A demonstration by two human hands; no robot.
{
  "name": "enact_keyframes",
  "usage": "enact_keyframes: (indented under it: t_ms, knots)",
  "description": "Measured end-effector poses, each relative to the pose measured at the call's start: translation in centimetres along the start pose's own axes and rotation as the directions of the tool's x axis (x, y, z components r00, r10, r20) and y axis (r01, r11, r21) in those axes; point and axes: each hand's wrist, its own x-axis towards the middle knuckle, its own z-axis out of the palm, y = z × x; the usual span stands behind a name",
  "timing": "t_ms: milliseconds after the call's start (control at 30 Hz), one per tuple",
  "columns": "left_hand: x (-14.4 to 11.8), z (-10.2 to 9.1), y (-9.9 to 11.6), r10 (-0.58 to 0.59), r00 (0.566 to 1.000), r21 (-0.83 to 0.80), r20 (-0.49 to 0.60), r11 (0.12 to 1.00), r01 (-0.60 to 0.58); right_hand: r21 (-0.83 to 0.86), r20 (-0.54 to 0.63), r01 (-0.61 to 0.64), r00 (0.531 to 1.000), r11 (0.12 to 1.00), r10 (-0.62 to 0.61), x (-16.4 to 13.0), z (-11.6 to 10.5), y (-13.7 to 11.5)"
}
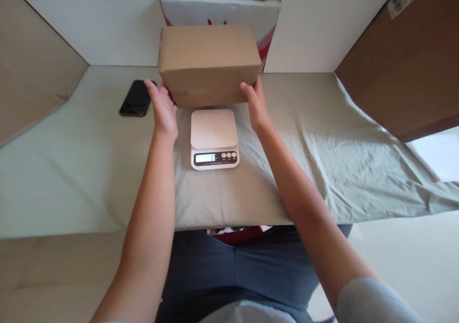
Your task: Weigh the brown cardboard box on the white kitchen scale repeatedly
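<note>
Between my two hands is a closed brown cardboard box (211,64), held by its left and right ends just behind a white digital scale (214,129). My left hand (164,107) presses on the left end, thumb pointing up and the other fingers partly hidden by the box. On the right end, my right hand (256,104) grips with its thumb on the near face and the fingers behind the corner. The scale's platform is bare and its lit display (205,158) reads 0.
A black smartphone (136,98) lies left of my left hand on the pale green cloth (89,170). White panels (308,26) stand along the back. Large cardboard pieces rise at the left (32,60) and right (405,69). White paper (437,155) lies at the right edge.
</note>
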Motion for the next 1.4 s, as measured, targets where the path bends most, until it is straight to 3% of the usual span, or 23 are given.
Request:
enact_keyframes:
  t_ms: [133,267,367,633,833,1167,1400]
  knots:
    - [-5.6,-1.1,1.2,0.03,0.999,-0.014,-0.021,0.999,-0.03,-0.067,0.037,0.006,0.999,0.998,-0.004,-6.5,-0.2,-3.4]
    - [-9.6,-1.3,1.1,0.024,0.999,0.02,-0.024,1.0,-0.023,-0.064,0.013,-0.018,1.0,0.998,0.018,-12.3,-0.4,-3.8]
    - [-11.3,-0.5,0.7,0.046,0.995,0.046,-0.084,0.998,-0.042,-0.08,-0.016,-0.028,1.0,0.996,0.027,-14.0,-0.4,-3.7]
    - [-13.2,1.3,0.8,0.105,0.987,0.087,-0.119,0.992,-0.095,-0.065,-0.03,-0.055,0.998,0.996,0.053,-14.3,-0.4,-3.5]
    - [-13.2,1.0,0.6,0.079,0.988,0.077,-0.134,0.995,-0.069,-0.051,-0.005,-0.078,0.997,0.996,0.078,-14.2,-0.5,-2.7]
    - [-12.4,-0.4,-2.9,0.133,0.977,0.044,-0.166,0.991,-0.127,0.002,0.035,-0.069,0.997,0.998,0.069,-13.6,-0.8,-1.5]
    - [-12.3,-0.4,-3.5,0.159,0.971,0.018,-0.177,0.987,-0.159,0.014,0.025,-0.074,0.997,0.997,0.074,-13.5,-0.9,-1.6]
